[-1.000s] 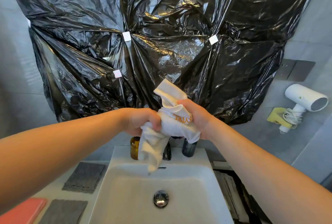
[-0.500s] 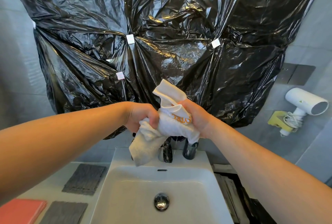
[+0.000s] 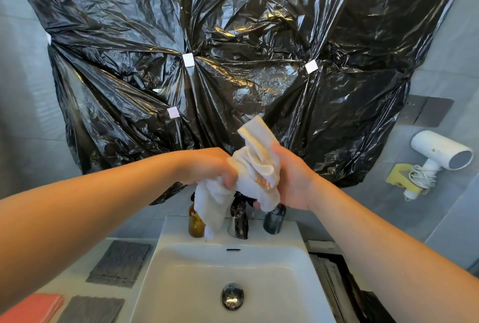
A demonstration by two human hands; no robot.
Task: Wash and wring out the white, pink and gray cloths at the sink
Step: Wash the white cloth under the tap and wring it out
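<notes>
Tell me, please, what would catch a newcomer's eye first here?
The crinkled black plastic sheet taped across the wall fills the upper picture. Below it, centre, the left hand and right hand grip a white cloth above the sink. A white hairdryer hangs on the right wall.

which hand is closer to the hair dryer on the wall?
Right. The right hand grips the white cloth on the side facing the hair dryer, which hangs off to its right; the left hand grips the cloth farther left.
</notes>
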